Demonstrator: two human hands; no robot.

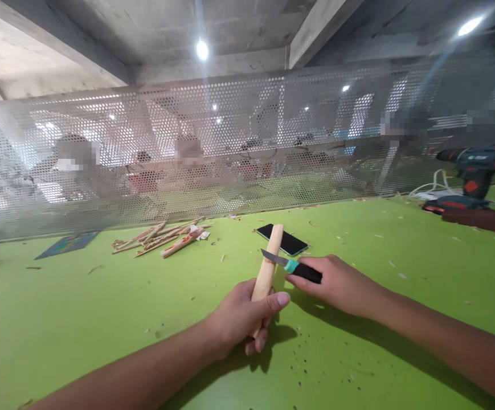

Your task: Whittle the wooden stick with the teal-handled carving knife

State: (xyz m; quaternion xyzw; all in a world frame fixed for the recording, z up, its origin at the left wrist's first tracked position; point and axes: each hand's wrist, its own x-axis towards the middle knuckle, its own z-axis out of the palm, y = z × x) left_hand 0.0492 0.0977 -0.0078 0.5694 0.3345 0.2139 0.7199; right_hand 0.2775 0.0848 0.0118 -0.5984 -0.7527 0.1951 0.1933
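A pale wooden stick (pixel 266 275) stands tilted above the green table (pixel 114 319), its top leaning slightly right. My left hand (pixel 247 313) is wrapped round its lower part, thumb across the front. In my right hand (pixel 331 282) is a utility knife (pixel 307 271) with a black and teal handle. Its blade points left and lies across the upper half of the stick, where a small darker mark shows. Beyond the stick's upper end, a dark phone (pixel 292 242) lies flat on the table, partly hidden by the wood.
Thin wood strips (pixel 155 236) and a reddish-marked wood piece (pixel 182 242) lie at the back left, near a patterned sheet (pixel 68 244). A cordless drill (pixel 478 173) stands at the right by white cables. Behind runs a perforated metal screen (pixel 230 171), with blurred people beyond. Shavings dot the table.
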